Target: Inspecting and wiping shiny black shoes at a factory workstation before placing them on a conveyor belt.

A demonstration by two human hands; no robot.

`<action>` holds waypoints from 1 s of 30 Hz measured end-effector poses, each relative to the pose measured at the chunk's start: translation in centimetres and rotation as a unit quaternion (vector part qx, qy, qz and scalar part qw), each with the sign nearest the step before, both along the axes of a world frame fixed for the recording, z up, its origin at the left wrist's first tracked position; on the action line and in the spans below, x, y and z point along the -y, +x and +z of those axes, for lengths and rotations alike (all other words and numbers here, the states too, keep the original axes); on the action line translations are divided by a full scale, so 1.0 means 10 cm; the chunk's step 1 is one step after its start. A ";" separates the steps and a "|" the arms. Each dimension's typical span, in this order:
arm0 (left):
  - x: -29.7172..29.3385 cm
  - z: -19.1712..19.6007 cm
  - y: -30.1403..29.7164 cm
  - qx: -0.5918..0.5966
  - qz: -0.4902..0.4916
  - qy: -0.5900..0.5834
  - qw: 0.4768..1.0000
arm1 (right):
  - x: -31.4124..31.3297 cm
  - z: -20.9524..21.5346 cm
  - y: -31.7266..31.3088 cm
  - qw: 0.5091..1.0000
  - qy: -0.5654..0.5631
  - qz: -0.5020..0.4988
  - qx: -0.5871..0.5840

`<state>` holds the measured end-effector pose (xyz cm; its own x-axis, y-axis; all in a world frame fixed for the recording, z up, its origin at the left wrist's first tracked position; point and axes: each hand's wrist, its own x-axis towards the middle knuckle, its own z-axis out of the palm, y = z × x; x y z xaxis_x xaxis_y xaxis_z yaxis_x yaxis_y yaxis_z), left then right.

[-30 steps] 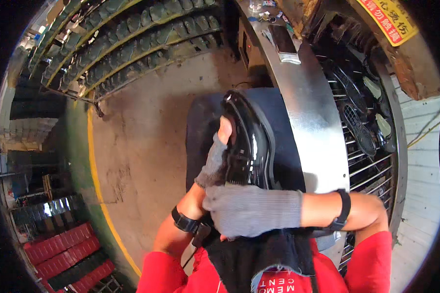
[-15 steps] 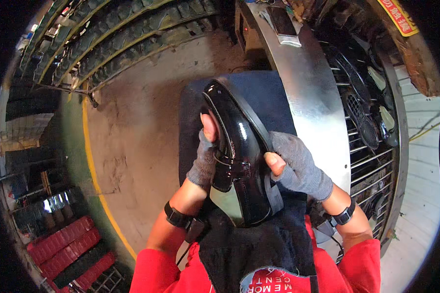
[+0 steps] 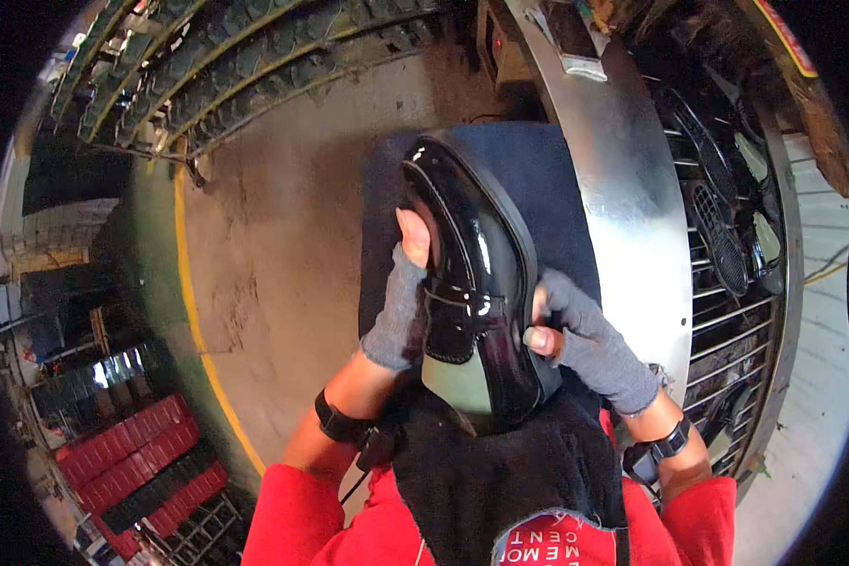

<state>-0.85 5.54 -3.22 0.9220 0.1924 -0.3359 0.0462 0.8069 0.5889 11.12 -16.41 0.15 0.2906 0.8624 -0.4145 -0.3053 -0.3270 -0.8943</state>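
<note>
A glossy black loafer (image 3: 495,250) with a strap across its upper is tilted over my lap, toe pointing away. Pale green plastic, which looks like a shoe last (image 3: 459,382), shows in its opening. My left hand (image 3: 401,292), in a grey fingerless glove, grips the shoe's left side; the thumb shows and the other fingers are hidden beneath. At the right sole edge, my right hand (image 3: 585,340), gloved alike, has thumb and forefinger curled together against the shoe. Whether anything small sits between those fingertips cannot be made out.
A dark blue pad (image 3: 566,208) lies beneath the shoe. To the right runs a shiny metal ledge (image 3: 632,217), then a barred rack (image 3: 726,330) with black soles and shoes. Shelves (image 3: 255,57) stand far left; red ribbed pieces (image 3: 127,439) lie lower left.
My right hand has drawn its fingers from behind the sole to its edge, curling them by the thumb. The shoe has turned slightly in my left hand. The whole view has shifted a little.
</note>
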 end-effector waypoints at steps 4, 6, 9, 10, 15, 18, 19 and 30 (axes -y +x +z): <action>0.21 0.31 0.14 0.019 0.022 0.079 0.996 | -0.51 0.28 -0.04 0.956 0.195 -0.203 0.077; 0.26 0.48 0.07 -0.014 0.037 0.257 0.966 | -0.65 0.54 0.00 0.930 0.189 -0.171 0.266; 0.24 0.48 -0.12 0.014 0.054 0.260 0.964 | -0.65 0.63 -0.10 0.923 0.191 -0.157 0.296; 0.24 0.51 -0.20 0.004 0.044 0.290 0.956 | -0.61 0.65 -0.11 0.919 0.187 -0.141 0.318; 0.46 0.58 -0.22 -0.070 0.122 0.482 0.865 | -0.79 0.92 0.16 0.921 0.253 -0.103 0.276; 0.31 0.68 -0.27 -0.037 0.069 0.427 0.901 | -0.77 1.00 0.17 0.921 0.196 -0.043 0.334; 0.34 0.66 -0.27 -0.042 0.088 0.411 0.906 | -0.78 0.99 0.14 0.921 0.195 -0.063 0.330; 0.40 0.72 -0.13 -0.072 0.144 0.485 0.860 | -0.88 0.98 0.23 0.899 0.179 -0.077 0.392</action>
<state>-2.11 1.51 3.99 0.7520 0.6592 0.0044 0.0553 -0.0698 0.9960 13.37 -7.64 9.97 0.5006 0.8239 0.2657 0.4485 0.0157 -0.8937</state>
